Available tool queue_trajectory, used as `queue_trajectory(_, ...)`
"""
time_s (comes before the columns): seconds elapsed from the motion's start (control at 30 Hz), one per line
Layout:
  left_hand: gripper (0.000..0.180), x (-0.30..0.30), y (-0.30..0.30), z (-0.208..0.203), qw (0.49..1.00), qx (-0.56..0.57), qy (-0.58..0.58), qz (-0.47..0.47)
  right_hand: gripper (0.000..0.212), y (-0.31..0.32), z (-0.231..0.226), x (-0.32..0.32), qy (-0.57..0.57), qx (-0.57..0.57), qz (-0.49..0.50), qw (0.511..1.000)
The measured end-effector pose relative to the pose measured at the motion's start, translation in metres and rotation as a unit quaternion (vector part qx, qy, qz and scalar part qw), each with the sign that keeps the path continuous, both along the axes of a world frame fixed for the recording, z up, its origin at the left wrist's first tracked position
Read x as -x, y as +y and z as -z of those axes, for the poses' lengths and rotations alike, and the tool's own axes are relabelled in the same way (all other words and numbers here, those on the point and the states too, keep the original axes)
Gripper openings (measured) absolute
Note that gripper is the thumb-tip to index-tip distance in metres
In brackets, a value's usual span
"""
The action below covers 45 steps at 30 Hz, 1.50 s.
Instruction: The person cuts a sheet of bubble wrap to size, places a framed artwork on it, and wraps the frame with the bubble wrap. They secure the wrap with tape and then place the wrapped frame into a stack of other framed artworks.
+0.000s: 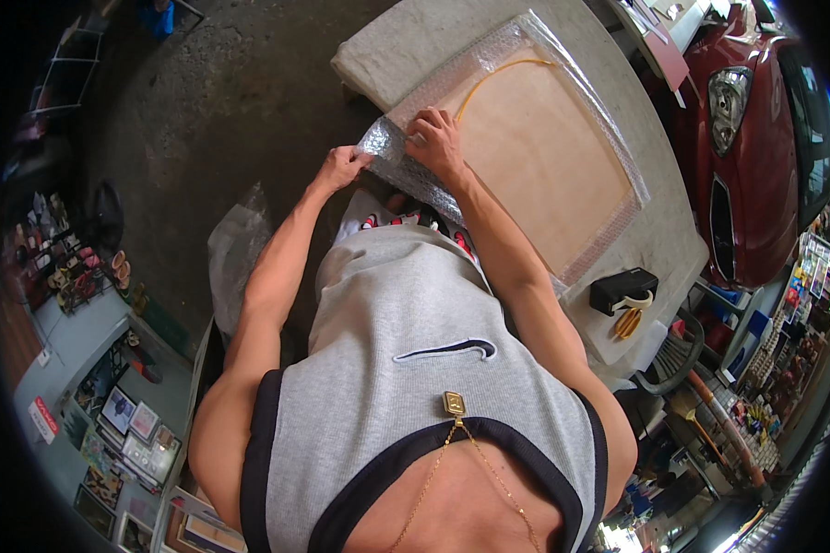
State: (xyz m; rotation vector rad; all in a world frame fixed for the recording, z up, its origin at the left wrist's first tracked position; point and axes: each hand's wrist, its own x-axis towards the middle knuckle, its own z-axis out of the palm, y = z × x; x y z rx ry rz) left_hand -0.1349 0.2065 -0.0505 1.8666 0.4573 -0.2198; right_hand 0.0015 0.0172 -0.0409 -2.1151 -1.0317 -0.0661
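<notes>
A flat, light-brown rectangular panel (549, 152) lies on the table, with a yellow cord (493, 76) curving across its far left part. Clear bubble wrap (609, 120) lies under the panel and shows along its edges. At the near left corner the wrap is bunched up, and my left hand (344, 168) pinches its outer end just off the table edge. My right hand (436, 140) has its fingers curled on the gathered wrap by the panel's left edge. Its fingertips are partly hidden.
The pale table (387, 51) holds a black tape dispenser (623, 289) and yellow-handled scissors (628, 323) at the near right. A dark red car (752, 166) stands beyond the right side. Clear plastic sheeting (238, 253) hangs left of my legs. Framed pictures (143, 422) stand lower left.
</notes>
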Motion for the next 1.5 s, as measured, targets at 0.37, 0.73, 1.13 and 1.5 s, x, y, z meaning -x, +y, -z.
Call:
queue_trajectory(0.37,0.041,-0.119,-0.002,-0.051,0.991,-0.044,0.072,0.099,0.019,-0.015,-0.007,-0.019,0.207,-0.043,-0.034,0.977)
queue_trajectory(0.73,0.047,-0.168,-0.017,-0.023,0.962,-0.205,0.156,0.090,0.016,0.007,0.000,-0.032,0.174,0.023,0.092,0.980)
queue_trajectory(1.13,0.016,-0.106,-0.041,-0.006,0.921,-0.332,-0.200,-0.046,0.016,0.019,0.003,-0.036,0.148,0.064,0.116,0.980)
queue_trajectory(1.5,0.021,-0.120,-0.045,-0.018,0.927,-0.357,-0.061,-0.102,0.023,-0.002,-0.013,-0.044,0.327,-0.100,0.218,0.914)
